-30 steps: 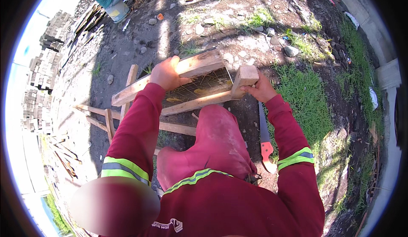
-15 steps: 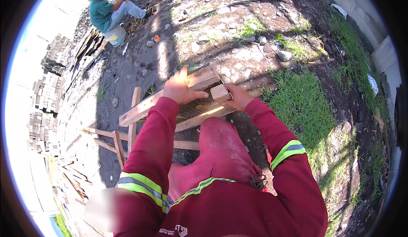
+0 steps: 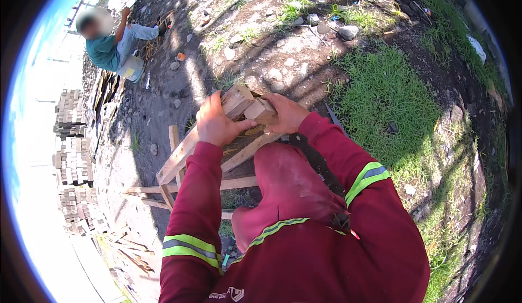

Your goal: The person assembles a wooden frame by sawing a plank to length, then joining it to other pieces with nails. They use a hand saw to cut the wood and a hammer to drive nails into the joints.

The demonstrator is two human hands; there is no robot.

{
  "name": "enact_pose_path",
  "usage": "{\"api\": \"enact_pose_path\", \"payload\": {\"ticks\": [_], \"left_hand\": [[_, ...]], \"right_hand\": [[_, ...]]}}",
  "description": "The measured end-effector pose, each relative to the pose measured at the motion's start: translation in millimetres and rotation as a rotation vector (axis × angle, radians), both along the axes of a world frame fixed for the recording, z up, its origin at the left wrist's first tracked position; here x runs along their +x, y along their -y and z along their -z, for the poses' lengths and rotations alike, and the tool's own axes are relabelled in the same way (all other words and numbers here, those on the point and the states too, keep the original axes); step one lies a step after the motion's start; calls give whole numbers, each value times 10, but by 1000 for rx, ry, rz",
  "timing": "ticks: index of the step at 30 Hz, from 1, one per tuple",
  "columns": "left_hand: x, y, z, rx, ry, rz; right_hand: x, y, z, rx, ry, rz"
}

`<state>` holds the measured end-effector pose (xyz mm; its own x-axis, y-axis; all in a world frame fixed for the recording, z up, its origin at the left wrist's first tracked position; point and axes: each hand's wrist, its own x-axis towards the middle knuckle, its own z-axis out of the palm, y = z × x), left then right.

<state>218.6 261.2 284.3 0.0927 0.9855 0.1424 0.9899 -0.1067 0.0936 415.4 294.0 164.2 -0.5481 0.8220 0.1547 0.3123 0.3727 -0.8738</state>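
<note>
A thick, rough wooden beam (image 3: 182, 153) slants from lower left up to the middle, part of a low timber frame or sawhorse. My left hand (image 3: 215, 123) wraps over it near its upper end, thumb stretched toward a short wooden block (image 3: 258, 111). The block lies against the beam's end, tilted, and my right hand (image 3: 288, 113) grips it from the right with the fingers over its far side. Below them another timber (image 3: 247, 153) runs close to my knee. Between the timbers, the space under my hands is partly hidden.
A person in a green shirt (image 3: 103, 55) sits on a bucket (image 3: 132, 68) at the far left. Stacked blocks (image 3: 76, 159) stand along the left. Loose timber strips (image 3: 130, 251) lie at lower left, with grass (image 3: 386, 107) to the right and stones (image 3: 348, 32) beyond.
My right hand has shifted left and higher over the short block, which is now turned and closer to the beam. My left hand stays on the beam. The whole view has swung somewhat.
</note>
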Motion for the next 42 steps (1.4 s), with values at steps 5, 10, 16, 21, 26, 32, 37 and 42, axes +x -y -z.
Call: {"api": "enact_pose_path", "payload": {"ticks": [5,10,16,21,26,32,37,42], "left_hand": [[-69,-38,-16,60,-3,72],[-97,0,-20,-40,30,45],[-44,35,45,18,17,10],[-74,-60,56,43,-16,6],[-153,-50,107,20,44,62],[-123,-4,94,102,105,62],[-40,-44,88,55,35,-16],[21,21,51,63,5,-26]], "right_hand": [[-143,78,43,151,-233,124],[-220,-118,73,83,-327,23],[-156,-252,34,-20,-376,-115],[-294,20,19,256,-346,283],[-488,238,88,342,-175,581],[-41,386,44,436,-291,365],[360,397,18,146,-352,141],[229,273,109,179,-508,355]]}}
